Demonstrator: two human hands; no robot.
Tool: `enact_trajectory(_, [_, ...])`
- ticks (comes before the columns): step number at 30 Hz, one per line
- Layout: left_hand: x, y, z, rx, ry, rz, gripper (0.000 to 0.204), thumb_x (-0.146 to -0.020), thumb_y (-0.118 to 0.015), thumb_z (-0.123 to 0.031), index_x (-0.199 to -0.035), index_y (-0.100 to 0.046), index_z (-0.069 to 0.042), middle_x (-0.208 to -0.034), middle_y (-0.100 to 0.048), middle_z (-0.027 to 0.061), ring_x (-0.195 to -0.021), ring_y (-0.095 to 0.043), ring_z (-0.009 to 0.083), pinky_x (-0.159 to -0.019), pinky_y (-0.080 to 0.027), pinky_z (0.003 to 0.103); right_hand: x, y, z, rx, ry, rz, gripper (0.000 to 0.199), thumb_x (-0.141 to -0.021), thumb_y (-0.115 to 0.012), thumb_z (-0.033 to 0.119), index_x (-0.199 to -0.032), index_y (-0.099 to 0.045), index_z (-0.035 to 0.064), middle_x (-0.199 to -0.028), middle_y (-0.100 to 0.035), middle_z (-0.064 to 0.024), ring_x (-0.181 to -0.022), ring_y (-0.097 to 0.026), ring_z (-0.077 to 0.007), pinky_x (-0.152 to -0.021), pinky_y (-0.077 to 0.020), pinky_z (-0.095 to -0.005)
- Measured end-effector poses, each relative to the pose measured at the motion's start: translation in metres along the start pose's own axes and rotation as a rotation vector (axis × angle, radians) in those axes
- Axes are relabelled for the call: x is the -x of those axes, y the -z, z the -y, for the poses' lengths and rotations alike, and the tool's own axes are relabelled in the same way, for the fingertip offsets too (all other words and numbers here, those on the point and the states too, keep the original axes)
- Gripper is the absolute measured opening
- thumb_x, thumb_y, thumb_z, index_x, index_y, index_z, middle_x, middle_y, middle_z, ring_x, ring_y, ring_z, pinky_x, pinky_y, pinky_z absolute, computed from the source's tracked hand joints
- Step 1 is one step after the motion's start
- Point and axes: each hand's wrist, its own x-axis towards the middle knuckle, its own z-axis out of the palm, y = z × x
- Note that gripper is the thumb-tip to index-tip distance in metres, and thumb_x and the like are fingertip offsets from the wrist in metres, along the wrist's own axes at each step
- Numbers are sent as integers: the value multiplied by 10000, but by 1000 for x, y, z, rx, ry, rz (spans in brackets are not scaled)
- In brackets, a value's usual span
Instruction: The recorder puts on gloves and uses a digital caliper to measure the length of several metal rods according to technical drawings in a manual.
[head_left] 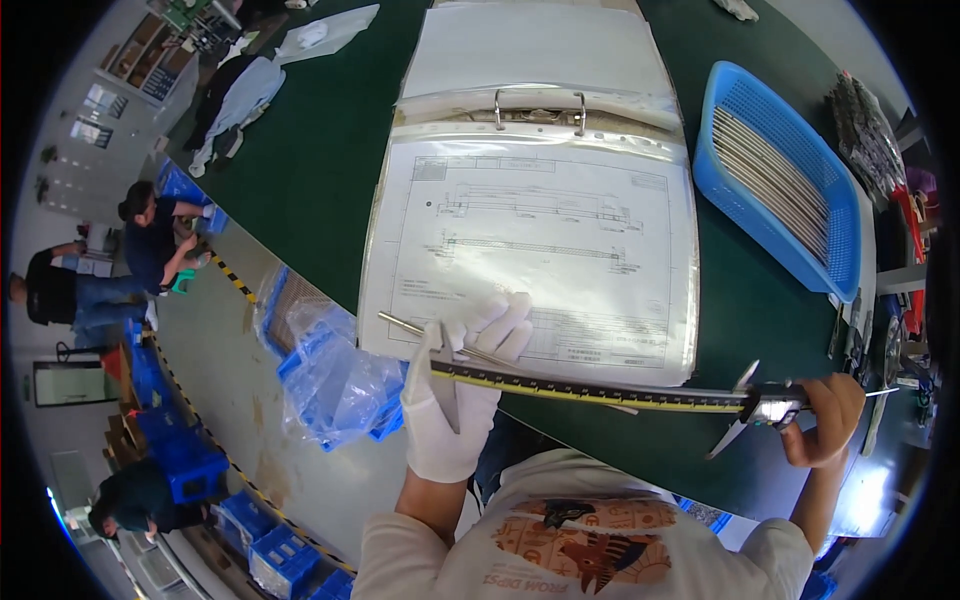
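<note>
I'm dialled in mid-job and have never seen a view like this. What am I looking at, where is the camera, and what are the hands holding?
This is one fisheye picture from a camera worn on a person's head, looking down, so straight edges bend near the rim. No machine: two human hands. The left hand, in a white glove, grips the fixed-jaw end of a long caliper together with a thin metal rod. The bare right hand holds the caliper's sliding head with its display. Beneath lies a dark green table with an open ring binder showing a technical drawing in a plastic sleeve. To the right stands a blue basket filled with similar thin rods. At the left, other people work on the floor among blue crates.
</note>
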Motion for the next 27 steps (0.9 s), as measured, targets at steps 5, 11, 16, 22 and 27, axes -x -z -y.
enact_trajectory(5, [3, -4, 5, -257, -31, -55, 343, -983, -315, -168, -1225, -356, 72, -1217, -443, 279, -1201, -432, 365, -1036, -359, 459, -26, 2, 9, -47, 78, 142, 382, -748, -618, 325, -870, -575, -34, -738, -580, -127, -553, -515, -268, -513, -363, -350])
enact_trajectory(11, [2, 2, 14, -443, -158, -84, 316, -952, -333, -10, -1243, -298, 106, -1193, -464, 256, -1158, -480, 326, -983, -421, 415, -66, -11, 34, -147, 118, 186, 389, -710, -676, 284, -908, -570, -33, -775, -596, -125, -587, -574, -257, -486, -418, -343])
enact_trajectory(16, [3, -5, 8, -39, 85, -93, 309, -968, -326, -69, -1228, -341, 99, -1171, -501, 237, -1141, -499, 289, -970, -429, 377, -95, -25, 53, -192, 178, 164, 383, -705, -680, 270, -919, -574, -29, -758, -580, -116, -583, -575, -246, -482, -438, -333])
enact_trajectory(22, [1, -11, 21, -105, 45, 89, 441, -1000, -233, -272, -1220, -395, 74, -1170, -526, 219, -1103, -520, 252, -969, -403, 325, -115, -47, 72, -239, 185, 93, 401, -676, -689, 253, -937, -567, -26, -749, -569, -103, -577, -563, -243, -480, -413, -328])
enact_trajectory(27, [7, -10, 19, -1154, -192, 119, 427, -992, -270, -278, -1218, -418, 54, -1126, -542, 179, -1060, -534, 227, -908, -434, 331, -125, -58, 77, -267, 189, 11, 344, -690, -685, 287, -879, -572, 23, -698, -521, -68, -546, -542, -211, -473, -408, -308])
